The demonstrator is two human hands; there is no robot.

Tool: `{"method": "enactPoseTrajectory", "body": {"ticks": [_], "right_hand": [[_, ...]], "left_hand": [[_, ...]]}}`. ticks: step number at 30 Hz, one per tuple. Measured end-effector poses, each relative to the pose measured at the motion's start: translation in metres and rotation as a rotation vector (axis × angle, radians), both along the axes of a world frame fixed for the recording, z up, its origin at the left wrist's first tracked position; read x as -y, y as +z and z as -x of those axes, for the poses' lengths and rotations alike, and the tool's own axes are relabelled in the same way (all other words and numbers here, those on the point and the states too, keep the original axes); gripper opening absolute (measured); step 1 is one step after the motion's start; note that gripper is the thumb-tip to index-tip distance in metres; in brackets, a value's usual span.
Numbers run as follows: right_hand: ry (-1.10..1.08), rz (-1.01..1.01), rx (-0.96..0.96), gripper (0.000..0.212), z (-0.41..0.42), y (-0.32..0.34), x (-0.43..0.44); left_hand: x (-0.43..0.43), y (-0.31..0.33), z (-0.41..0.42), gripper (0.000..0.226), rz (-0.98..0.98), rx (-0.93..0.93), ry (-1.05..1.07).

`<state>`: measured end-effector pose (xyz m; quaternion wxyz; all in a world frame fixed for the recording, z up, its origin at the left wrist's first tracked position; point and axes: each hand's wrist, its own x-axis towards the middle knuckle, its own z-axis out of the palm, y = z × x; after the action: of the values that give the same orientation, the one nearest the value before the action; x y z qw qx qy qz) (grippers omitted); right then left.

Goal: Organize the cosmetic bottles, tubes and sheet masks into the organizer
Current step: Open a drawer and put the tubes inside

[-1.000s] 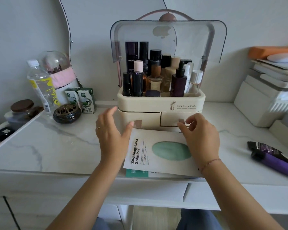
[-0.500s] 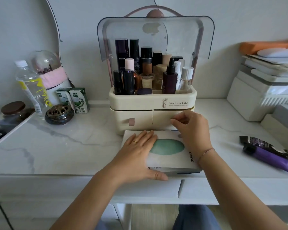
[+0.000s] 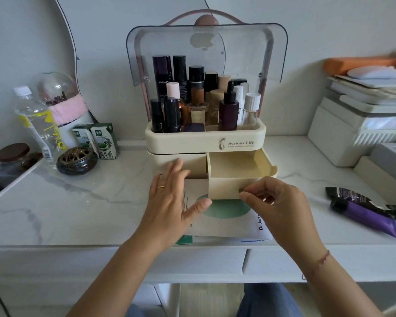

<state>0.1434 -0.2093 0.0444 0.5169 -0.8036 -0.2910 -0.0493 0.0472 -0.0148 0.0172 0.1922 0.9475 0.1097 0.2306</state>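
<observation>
A cream organizer (image 3: 192, 141) stands at the back of the marble desk, its clear lid raised and its top tray full of several cosmetic bottles (image 3: 197, 99). Its right drawer (image 3: 229, 186) is pulled out and looks empty. My right hand (image 3: 277, 202) pinches the small pull on that drawer's front. My left hand (image 3: 169, 202) lies flat, fingers spread, on a stack of sheet masks (image 3: 226, 221) in front of the organizer. The open drawer overhangs the stack's far edge. Two tubes, one black and one purple (image 3: 364, 213), lie at the right.
At the left stand a water bottle (image 3: 36, 124), two small milk cartons (image 3: 96, 140), a dark incense burner (image 3: 77, 160) and a lidded jar (image 3: 12, 154). White boxes and stacked items (image 3: 361, 124) fill the back right. The desk's front edge runs just below the masks.
My right hand has pulled the right drawer out over the sheet masks. My left hand has shifted slightly left on the stack and still rests flat on it.
</observation>
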Motion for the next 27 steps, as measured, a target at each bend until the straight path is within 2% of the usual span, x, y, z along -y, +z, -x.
{"method": "enactPoseTrajectory", "body": {"ticks": [4,10,14,17,19,22,24,27], "right_hand": [[0.025,-0.002,0.021,0.014,0.007,-0.001,0.006],[0.052,-0.015,0.002,0.010,0.005,-0.007,0.007],[0.086,-0.055,-0.011,0.013,0.006,-0.007,0.014],[-0.050,-0.089,0.069,0.011,-0.004,-0.010,0.034],[-0.240,0.007,0.184,0.013,-0.022,-0.014,0.059],[-0.501,0.318,0.274,0.024,-0.056,-0.024,0.102],[-0.553,0.481,0.221,0.031,-0.071,-0.033,0.123],[-0.513,0.605,0.182,0.036,-0.079,-0.042,0.132]], "left_hand": [[-0.007,-0.002,-0.006,0.099,-0.044,-0.080,-0.004],[-0.006,-0.001,-0.004,0.096,-0.023,-0.050,-0.029],[0.008,0.003,-0.002,0.093,-0.005,0.062,-0.081],[0.017,0.004,-0.005,0.086,0.034,0.143,-0.150],[0.021,0.002,-0.009,0.081,0.037,0.168,-0.197],[0.028,0.001,-0.017,0.079,0.111,0.193,-0.220],[0.032,-0.001,-0.021,0.080,0.240,0.193,-0.226],[0.031,-0.006,-0.024,0.078,0.371,0.197,-0.213]]}}
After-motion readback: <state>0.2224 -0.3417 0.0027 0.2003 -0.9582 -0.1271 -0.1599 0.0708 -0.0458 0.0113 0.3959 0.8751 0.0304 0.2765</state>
